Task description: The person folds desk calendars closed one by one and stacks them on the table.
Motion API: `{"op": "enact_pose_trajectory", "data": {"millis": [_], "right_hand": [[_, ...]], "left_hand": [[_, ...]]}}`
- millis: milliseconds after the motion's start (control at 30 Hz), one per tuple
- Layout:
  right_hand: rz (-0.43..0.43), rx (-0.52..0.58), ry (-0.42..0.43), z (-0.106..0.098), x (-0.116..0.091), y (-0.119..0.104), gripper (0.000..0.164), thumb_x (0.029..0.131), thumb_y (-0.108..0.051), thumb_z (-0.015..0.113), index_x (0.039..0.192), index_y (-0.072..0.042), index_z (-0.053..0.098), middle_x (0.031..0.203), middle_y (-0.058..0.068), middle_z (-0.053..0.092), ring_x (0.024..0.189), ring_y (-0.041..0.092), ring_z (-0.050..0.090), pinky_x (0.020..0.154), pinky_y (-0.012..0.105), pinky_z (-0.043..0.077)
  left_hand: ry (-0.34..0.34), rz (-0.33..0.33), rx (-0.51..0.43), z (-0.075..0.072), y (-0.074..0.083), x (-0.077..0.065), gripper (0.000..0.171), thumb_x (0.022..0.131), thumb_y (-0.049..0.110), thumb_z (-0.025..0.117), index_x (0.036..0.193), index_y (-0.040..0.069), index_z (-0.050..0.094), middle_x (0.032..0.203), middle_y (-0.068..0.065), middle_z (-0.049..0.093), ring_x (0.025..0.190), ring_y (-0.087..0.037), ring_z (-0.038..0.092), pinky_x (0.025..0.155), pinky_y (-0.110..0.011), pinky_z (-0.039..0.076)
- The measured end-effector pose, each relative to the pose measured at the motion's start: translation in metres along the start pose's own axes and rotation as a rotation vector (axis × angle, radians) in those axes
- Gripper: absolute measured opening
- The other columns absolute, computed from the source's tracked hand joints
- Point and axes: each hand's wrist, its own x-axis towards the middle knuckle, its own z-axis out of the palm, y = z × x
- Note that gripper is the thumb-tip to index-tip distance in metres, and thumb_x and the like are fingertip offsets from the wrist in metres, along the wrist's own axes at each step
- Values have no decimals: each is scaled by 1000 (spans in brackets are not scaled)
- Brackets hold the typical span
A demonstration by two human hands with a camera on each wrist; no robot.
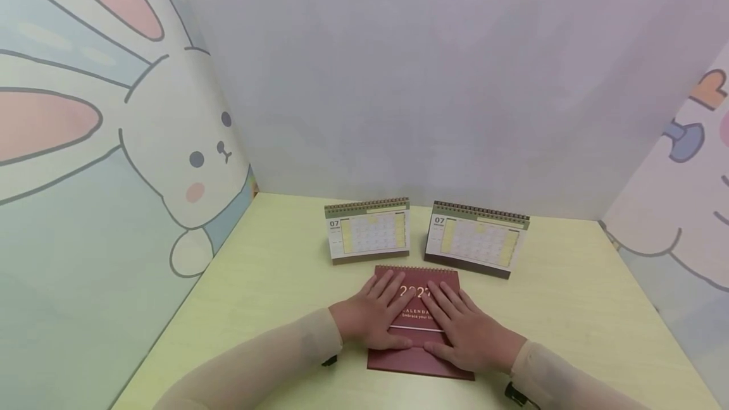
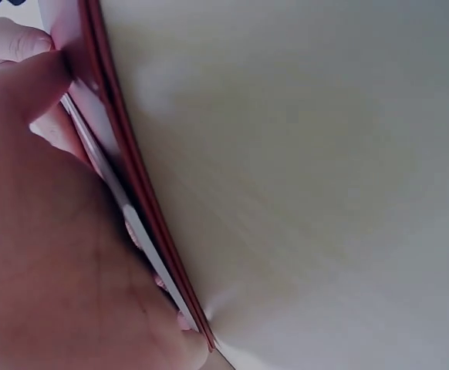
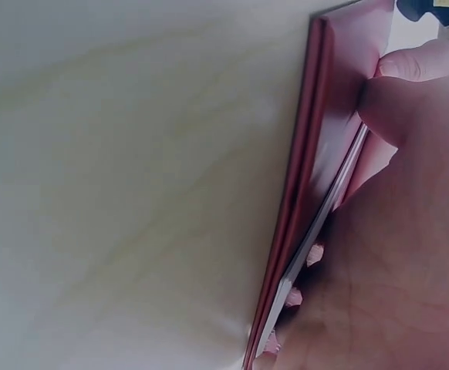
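A dark red desk calendar [image 1: 418, 362] with gold "2027" lettering and a spiral along its far edge lies flat on the table. My left hand [image 1: 373, 312] rests on its left side with fingers straight and spread. On the right side my right hand [image 1: 469, 331] lies the same way, fingers pointing inward and up. Both thumbs touch the lower red flap below a white page edge. In the left wrist view the calendar's layered side [image 2: 143, 181] runs past the palm. The right wrist view shows the folded red cover [image 3: 309, 131] and white pages under the fingers.
Two standing desk calendars open at "07" are behind the red one: one at left [image 1: 370, 233], one at right [image 1: 475, 239], angled apart. The pale yellow table [image 1: 279, 271] meets a plain back wall [image 1: 427, 81] and side panels with cartoon rabbits [image 1: 165, 119].
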Motion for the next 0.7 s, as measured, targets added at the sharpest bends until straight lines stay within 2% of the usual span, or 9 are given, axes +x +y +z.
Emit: {"op": "enact_pose_trajectory", "data": {"millis": [300,700], "right_hand": [[15,26,-43,-4,1,-2,98,116,-72,57,185,-6,35,198,22,23,184,51,24,146,77,27],[11,51,-46,-4,1,-2,96,117,-69,58,185,-5,34,198,23,21,185,52,21,146,79,24]], "left_hand": [[-5,7,-5,3,-1,2,104,110,92,42,192,33,14,203,-5,1,191,-31,1,155,-55,14],[-16,-10,-34,2,1,1,104,109,91,44,192,36,13,203,-3,0,191,-29,-1,155,-56,12]]}}
